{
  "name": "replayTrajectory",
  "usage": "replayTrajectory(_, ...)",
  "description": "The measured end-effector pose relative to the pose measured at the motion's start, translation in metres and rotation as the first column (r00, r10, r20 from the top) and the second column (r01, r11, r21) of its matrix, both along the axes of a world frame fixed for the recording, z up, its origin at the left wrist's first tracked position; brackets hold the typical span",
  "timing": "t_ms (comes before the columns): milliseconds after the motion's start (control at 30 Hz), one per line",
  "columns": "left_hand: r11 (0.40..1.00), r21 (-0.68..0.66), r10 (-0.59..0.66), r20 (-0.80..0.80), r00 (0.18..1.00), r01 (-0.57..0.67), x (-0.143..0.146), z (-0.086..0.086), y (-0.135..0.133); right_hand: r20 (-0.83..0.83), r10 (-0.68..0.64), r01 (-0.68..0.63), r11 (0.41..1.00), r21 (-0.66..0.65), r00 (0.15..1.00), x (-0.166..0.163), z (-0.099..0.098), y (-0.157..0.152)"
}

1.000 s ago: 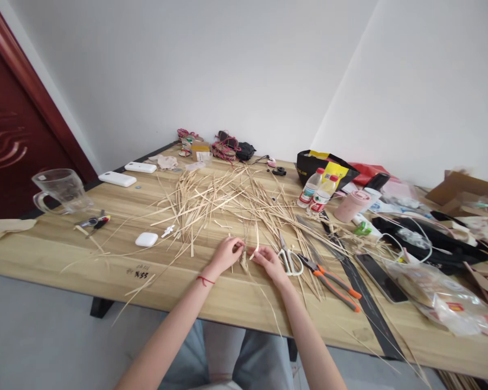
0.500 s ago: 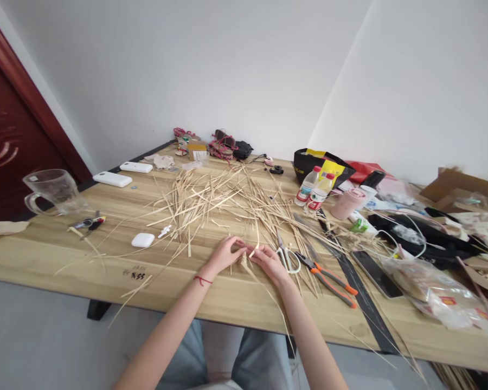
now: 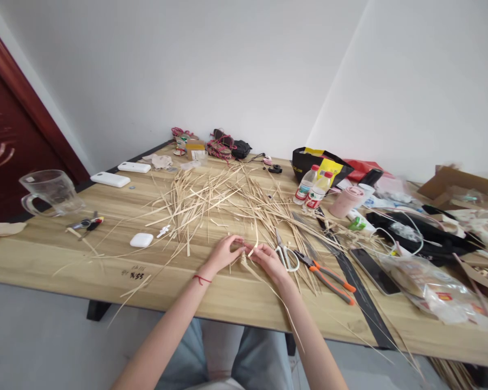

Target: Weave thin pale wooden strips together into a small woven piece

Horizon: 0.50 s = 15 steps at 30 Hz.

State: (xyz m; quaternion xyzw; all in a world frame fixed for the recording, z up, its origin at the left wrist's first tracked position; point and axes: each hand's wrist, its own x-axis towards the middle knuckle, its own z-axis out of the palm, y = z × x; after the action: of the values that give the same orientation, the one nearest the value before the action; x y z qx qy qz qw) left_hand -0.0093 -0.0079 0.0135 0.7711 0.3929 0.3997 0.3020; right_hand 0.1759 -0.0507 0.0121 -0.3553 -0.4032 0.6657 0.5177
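Close to the table's front edge, my left hand (image 3: pixel 223 255) and my right hand (image 3: pixel 267 260) meet at the fingertips. Both pinch a small braided straw piece (image 3: pixel 244 259), partly hidden behind the fingers. A pale straw strip (image 3: pixel 256 232) sticks up by the right fingers. From the braid a long thin strand (image 3: pixel 284 309) trails down across my right forearm. White-handled scissors (image 3: pixel 287 254) lie just right of my right hand, and orange-handled pliers (image 3: pixel 332 279) rest beyond them. Ahead of both hands spreads a loose heap of straw strips (image 3: pixel 203 200).
A glass mug (image 3: pixel 52 192), two white power-bank-like blocks (image 3: pixel 110 179) and a white earbud case (image 3: pixel 141 240) stand left. Two water bottles (image 3: pixel 316 191), a pink cup (image 3: pixel 347 200), a phone (image 3: pixel 374 271) and a clear plastic bag (image 3: pixel 435 287) crowd the right.
Both hands keep their pinch in nearly the same place. The trailing strand has swung right and now lies over my right forearm. The whole view has shifted slightly.
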Motion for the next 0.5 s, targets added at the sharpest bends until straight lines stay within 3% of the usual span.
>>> replayTrajectory(500, 1.000, 0.015, -0.017, -0.002, 1.000, 0.017, 0.0002, -0.0007, 0.0006, 0.005, 0.003, -0.002, 1.000, -0.010, 1.000, 0.0008, 0.0030, -0.0005)
